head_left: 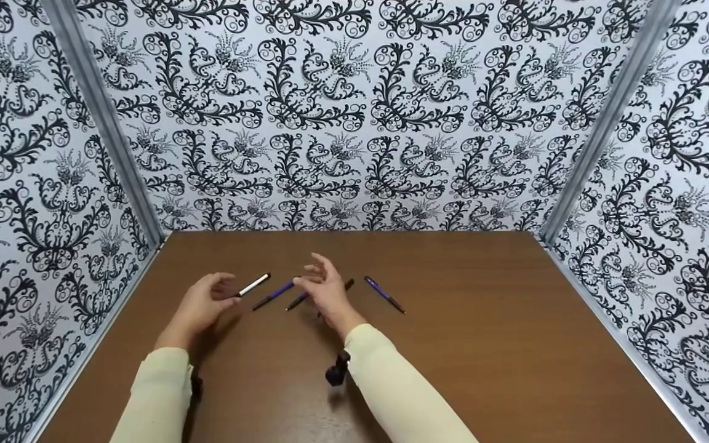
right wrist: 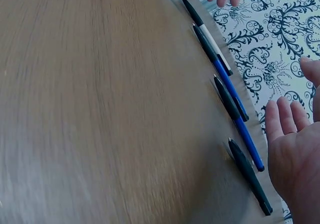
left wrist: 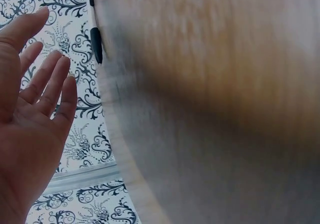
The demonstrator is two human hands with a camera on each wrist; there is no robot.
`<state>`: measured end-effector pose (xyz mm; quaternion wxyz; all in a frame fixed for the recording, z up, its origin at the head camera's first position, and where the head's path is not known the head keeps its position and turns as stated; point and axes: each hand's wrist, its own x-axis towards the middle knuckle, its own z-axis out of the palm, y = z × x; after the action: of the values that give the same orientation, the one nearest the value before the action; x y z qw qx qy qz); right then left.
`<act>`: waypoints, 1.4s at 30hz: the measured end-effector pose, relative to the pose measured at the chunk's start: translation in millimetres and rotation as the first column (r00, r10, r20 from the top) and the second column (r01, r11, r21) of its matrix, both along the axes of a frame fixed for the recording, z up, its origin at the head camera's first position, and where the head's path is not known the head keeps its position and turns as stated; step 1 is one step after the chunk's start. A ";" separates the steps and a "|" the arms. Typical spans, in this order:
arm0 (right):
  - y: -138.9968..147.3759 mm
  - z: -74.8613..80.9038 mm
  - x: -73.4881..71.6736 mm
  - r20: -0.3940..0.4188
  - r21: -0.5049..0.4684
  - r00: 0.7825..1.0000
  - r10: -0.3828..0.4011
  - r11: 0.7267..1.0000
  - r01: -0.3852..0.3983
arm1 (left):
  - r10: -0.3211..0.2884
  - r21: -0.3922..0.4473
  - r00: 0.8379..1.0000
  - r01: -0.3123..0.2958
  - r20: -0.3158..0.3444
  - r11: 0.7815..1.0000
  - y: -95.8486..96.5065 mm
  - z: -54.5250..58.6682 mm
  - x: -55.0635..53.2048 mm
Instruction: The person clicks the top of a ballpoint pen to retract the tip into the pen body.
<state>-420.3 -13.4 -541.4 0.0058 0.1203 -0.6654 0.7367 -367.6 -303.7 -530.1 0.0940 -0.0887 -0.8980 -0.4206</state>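
My left hand (head_left: 204,304) hovers beside a white pen (head_left: 253,285) with black ends, fingers loosely bent and thumb near the pen's close end. The left wrist view shows that palm empty, with the white pen's dark grip (left wrist: 97,45) to its side. My right hand (head_left: 328,294) hangs over the pens on the brown table (head_left: 465,357), nothing in its relaxed fingers. Two blue pens lie side by side, the first blue pen (right wrist: 229,87) next to the white one, the second blue pen (right wrist: 246,139) after it. A dark pen (right wrist: 248,175) follows, partly hidden by my hand in the head view.
Another blue pen (head_left: 385,295) with a dark grip lies right of my right hand, slanted the other way. Patterned black-and-white walls (head_left: 354,123) with grey corner strips (head_left: 108,117) enclose the table's back and sides. A small dark device (head_left: 336,373) sits at my right wrist.
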 end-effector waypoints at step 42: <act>-40.4 -9.5 4.2 0.041 -0.031 0.999 0.025 0.999 -0.024 | 0.069 -0.092 0.992 -0.059 0.105 0.994 8.4 -7.2 -17.9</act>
<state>-416.1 -53.8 -550.9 -0.0151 0.1133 -0.6524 0.7492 -385.5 -295.3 -537.2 0.0547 -0.0411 -0.9219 -0.3813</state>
